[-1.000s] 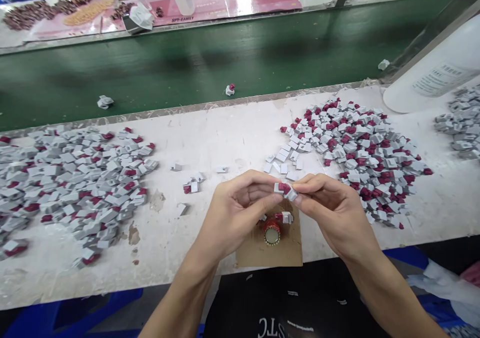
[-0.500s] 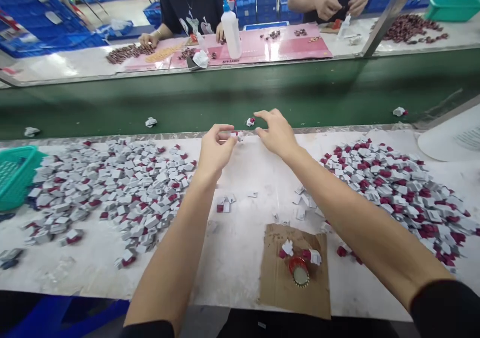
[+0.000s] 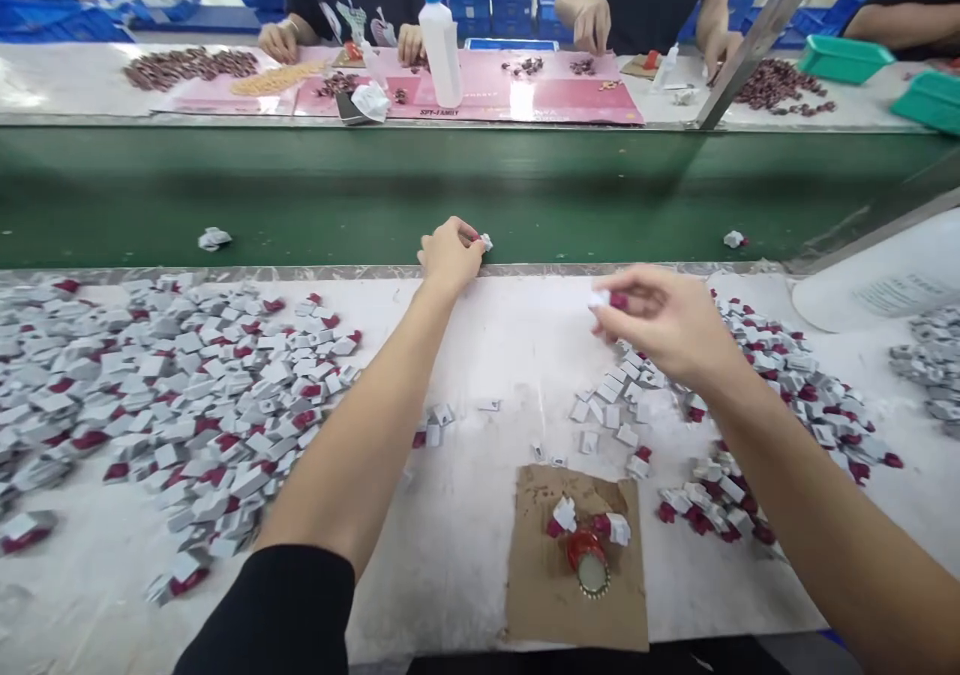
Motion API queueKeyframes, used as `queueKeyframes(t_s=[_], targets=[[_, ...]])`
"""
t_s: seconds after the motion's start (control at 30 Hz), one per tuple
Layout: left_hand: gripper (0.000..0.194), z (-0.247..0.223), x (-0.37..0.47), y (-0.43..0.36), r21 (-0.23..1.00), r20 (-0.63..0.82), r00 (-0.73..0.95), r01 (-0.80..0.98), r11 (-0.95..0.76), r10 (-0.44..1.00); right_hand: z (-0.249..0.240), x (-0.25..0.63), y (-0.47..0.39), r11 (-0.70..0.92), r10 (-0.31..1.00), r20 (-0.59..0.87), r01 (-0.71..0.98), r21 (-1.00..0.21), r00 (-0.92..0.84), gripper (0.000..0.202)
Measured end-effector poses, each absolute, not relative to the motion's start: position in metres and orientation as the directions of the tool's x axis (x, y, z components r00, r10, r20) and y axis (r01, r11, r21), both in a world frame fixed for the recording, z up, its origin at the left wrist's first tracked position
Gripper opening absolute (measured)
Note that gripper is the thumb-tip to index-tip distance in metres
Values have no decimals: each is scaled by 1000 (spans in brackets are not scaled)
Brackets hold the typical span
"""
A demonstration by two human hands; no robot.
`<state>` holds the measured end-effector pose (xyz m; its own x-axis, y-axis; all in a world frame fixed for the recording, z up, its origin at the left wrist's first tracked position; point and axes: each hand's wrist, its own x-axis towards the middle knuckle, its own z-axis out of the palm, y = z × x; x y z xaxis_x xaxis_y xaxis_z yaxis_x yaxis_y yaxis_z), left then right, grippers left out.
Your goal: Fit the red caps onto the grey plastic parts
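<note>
My left hand [image 3: 450,253] reaches over the near edge of the green belt [image 3: 322,195], its fingers closed on a small white and dark-red piece [image 3: 485,242]. Above the white table [image 3: 465,515], my right hand [image 3: 664,320] pinches another white and dark-red piece [image 3: 609,300] between thumb and fingers. A large heap of such pieces [image 3: 217,385] spreads at the left. More of them form a pile [image 3: 795,365] at the right, partly behind my right forearm. Near the front, a cardboard square [image 3: 577,615] bears a red bottle cap item [image 3: 589,560] and two pieces.
Single pieces lie on the belt at left [image 3: 214,238] and right [image 3: 735,240]. A white container [image 3: 877,275] lies at the right. Across the belt, people's hands rest near a pink sheet [image 3: 480,95] with a white bottle [image 3: 442,50].
The view has shifted right. My left hand has moved forward onto a piece at the belt. My right hand has drawn back from the belt towards the right pile, now holding a piece.
</note>
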<state>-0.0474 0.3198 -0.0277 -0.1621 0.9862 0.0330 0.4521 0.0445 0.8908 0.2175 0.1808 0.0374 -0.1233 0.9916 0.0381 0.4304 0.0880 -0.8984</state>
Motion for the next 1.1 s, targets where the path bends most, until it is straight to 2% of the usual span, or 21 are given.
queueKeyframes(t_s=[0.1,0.17,0.23,0.3,0.43,0.5,0.63,0.73,0.83,1.1], targets=[[17,-10,-36,281,808,118,-142,589,-12,983,36,259,103,57,997,17,569,-820,-75,27],[29,2,-28,238,694,152,101,697,-179,983,31,274,57,47,998,9,624,-780,-63,23],[30,9,-23,188,668,68,402,661,-341,913,26,279,17,30,998,-10,646,-763,-57,19],[34,10,-24,143,634,-33,503,678,-371,863,19,277,-16,-9,999,-36,625,-781,-30,20],[45,-5,-41,93,437,-23,358,843,-313,933,7,266,-58,-170,985,-132,512,-842,109,27],[40,-14,-47,85,411,19,298,868,-279,954,2,262,-66,-174,984,-133,493,-853,117,23],[23,-19,-45,77,498,49,249,833,-240,967,-6,262,-69,-11,1000,0,596,-803,17,15],[14,-17,-37,67,563,39,215,802,-199,976,-11,260,-73,33,997,68,649,-760,29,7],[11,-14,-34,57,614,26,196,771,-171,980,-14,255,-80,4,998,44,649,-761,45,9],[14,-12,-37,44,657,15,184,739,-149,983,-11,256,-92,11,999,37,598,-801,31,17]])
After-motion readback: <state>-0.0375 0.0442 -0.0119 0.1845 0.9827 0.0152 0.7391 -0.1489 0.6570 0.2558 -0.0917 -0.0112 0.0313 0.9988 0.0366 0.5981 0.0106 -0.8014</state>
